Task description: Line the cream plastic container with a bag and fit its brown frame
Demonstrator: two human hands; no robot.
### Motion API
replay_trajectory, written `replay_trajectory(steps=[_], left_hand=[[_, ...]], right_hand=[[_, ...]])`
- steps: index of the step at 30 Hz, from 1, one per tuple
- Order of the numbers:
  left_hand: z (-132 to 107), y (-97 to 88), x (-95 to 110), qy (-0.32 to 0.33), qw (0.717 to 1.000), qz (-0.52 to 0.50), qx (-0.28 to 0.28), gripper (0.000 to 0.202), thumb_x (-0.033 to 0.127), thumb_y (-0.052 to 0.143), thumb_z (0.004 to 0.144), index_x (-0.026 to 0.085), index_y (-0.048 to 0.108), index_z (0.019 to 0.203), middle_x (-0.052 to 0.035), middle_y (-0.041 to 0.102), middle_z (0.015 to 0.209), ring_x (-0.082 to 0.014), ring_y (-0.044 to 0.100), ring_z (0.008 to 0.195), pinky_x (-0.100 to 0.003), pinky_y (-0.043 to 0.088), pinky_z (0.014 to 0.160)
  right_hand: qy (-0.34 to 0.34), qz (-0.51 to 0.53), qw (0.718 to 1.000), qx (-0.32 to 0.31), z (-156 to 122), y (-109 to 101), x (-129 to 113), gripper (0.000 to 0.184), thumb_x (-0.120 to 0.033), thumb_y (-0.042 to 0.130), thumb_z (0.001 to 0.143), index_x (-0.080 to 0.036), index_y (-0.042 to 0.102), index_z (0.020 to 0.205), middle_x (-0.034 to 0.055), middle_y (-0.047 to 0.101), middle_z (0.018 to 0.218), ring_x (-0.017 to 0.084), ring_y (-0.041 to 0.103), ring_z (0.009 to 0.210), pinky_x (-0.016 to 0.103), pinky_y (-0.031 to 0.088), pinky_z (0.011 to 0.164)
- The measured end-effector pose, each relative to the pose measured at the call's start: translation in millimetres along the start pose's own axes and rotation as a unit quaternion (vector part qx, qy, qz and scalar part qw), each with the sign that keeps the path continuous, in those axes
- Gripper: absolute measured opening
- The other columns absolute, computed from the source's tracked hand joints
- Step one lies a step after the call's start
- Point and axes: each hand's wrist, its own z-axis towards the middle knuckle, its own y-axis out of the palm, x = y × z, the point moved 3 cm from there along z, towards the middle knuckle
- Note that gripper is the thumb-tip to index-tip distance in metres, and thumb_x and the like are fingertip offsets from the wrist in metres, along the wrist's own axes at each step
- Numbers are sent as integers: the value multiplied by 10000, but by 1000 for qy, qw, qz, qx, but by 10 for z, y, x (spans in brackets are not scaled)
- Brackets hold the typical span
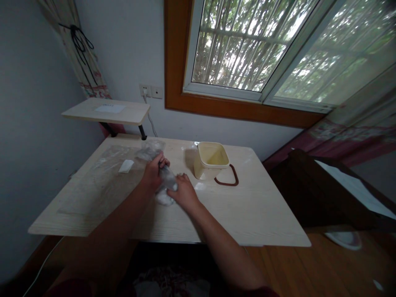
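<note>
Between my two hands is a clear plastic bag [168, 178], bunched up, with something whitish in its lower end just over the table. My left hand [154, 171] is closed around the gathered neck, and loose plastic sticks out above the fist. My right hand [185, 190] grips the lower part from the right side, its thumb against the plastic. What exactly the bag contains is too blurred to make out. Right of my hands stands a pale yellow square tub [211, 161], open at the top, its brown handle [235, 177] lowered onto the table.
A large clear plastic sheet [93, 185] lies flat over the table's left side, with a small white packet [126, 166] on it. A raised shelf [108, 110] stands at the back left, holding a paper. Beyond the table [253, 210] are a wall and window.
</note>
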Motion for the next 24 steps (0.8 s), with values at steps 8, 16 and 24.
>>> replay_trajectory(steps=[8, 16, 24], left_hand=[[203, -250, 251, 27, 998, -6, 64, 381, 103, 672, 863, 187, 349, 681, 107, 286, 549, -4, 272, 385, -121, 286, 408], [414, -638, 460, 135, 979, 87, 121, 249, 118, 709, 757, 213, 491, 828, 123, 324, 550, -28, 286, 398, -150, 250, 417], [189, -658, 970, 433, 796, 403, 128, 181, 213, 663, 808, 234, 636, 985, -29, 634, 945, -158, 622, 941, -283, 527, 858]], right_hand=[[22, -137, 990, -34, -30, -258, 143, 156, -236, 672, 855, -178, 731, 987, 114, 629, 1065, 273, 491, 1085, 365, 398, 1006], [6, -197, 978, -64, -29, -171, 91, 243, -151, 513, 944, -169, 695, 1103, 110, 708, 1074, 249, 586, 1049, 368, 370, 1027], [14, -226, 972, -55, 27, -166, 74, 227, -173, 493, 965, -176, 700, 1058, 135, 732, 1060, 282, 601, 1056, 405, 365, 996]])
